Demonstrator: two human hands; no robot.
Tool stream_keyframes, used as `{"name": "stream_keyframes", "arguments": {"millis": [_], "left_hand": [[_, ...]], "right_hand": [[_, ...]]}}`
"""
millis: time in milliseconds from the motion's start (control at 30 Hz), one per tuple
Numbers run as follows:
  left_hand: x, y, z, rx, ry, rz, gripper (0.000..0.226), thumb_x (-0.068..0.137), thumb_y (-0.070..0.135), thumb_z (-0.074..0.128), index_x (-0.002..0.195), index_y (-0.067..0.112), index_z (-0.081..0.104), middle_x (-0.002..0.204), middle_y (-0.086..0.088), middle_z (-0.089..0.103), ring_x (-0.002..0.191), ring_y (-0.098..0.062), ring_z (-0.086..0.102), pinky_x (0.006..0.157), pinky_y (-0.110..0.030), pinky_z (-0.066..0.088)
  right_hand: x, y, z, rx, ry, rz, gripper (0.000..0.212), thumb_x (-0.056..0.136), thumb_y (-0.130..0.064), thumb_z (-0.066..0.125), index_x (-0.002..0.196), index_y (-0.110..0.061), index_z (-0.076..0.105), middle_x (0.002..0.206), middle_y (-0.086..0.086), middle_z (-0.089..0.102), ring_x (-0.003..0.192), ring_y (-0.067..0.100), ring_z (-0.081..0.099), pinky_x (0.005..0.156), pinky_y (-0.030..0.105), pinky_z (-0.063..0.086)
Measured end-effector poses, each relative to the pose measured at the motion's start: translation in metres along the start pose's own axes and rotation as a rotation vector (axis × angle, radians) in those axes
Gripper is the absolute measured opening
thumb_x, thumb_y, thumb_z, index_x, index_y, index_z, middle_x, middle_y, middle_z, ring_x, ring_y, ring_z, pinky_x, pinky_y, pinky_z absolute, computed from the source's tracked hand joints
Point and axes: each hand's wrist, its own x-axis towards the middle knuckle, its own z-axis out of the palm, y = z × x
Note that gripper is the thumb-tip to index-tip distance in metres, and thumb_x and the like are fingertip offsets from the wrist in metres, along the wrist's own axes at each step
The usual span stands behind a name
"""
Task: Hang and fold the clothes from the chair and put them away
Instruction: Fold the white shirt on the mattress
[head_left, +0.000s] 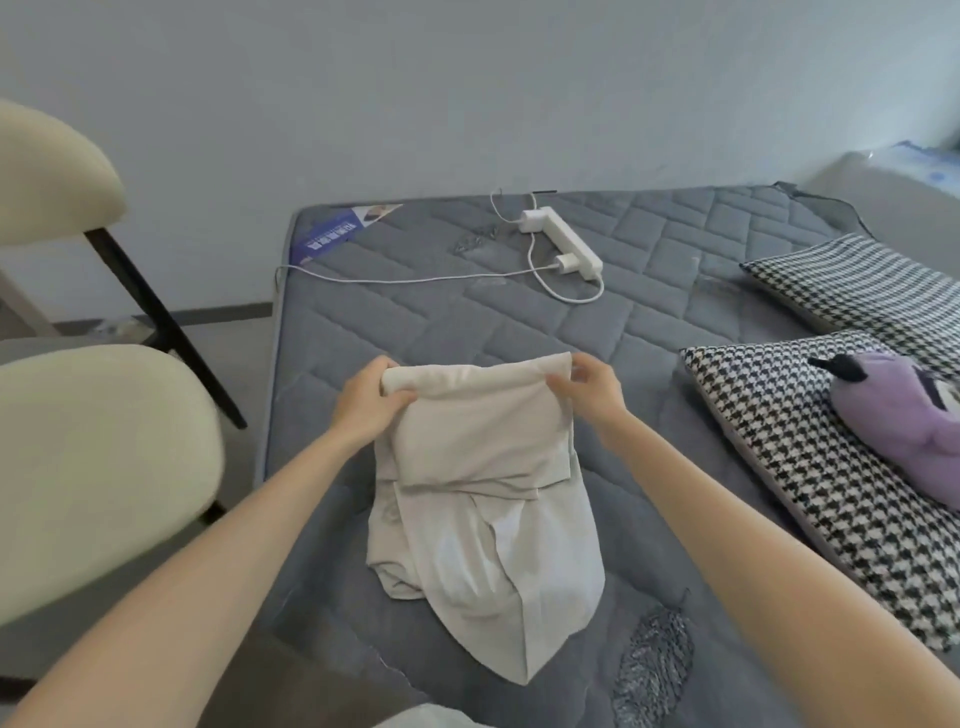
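Garment on mattress, label illegible

Mattress open ahead (power strip farther); pillows right.

This is a bedroom in a home. A bare grey quilted mattress sits against a plain pale wall. Two houndstooth pillows lie along its right edge, with a purple plush toy on the nearer one. A white power strip (a charger plugged in) lies near its far edge, and cream padded chairs stand beside its left edge.
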Motion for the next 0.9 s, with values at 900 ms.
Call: {"name": "stream_keyframes", "arguments": {"millis": [900], "left_hand": [[0.030, -0.030, 0.044, -0.413, -0.222, -0.530, 0.057, 0.081, 0.016, 0.075, 0.131, 0.003, 0.049, 0.133, -0.011, 0.055, 0.120, -0.025, 0.053, 0.094, -0.032, 0.046]], "right_hand": [[0.047, 0.027, 0.034, -0.105, -0.263, 0.398, 0.047, 0.079, -0.027, 0.077, 0.116, -0.005, 0.059, 0.101, 0.004, 0.059, 0.070, 0.013, 0.053, 0.050, 0.018, 0.041]]}}
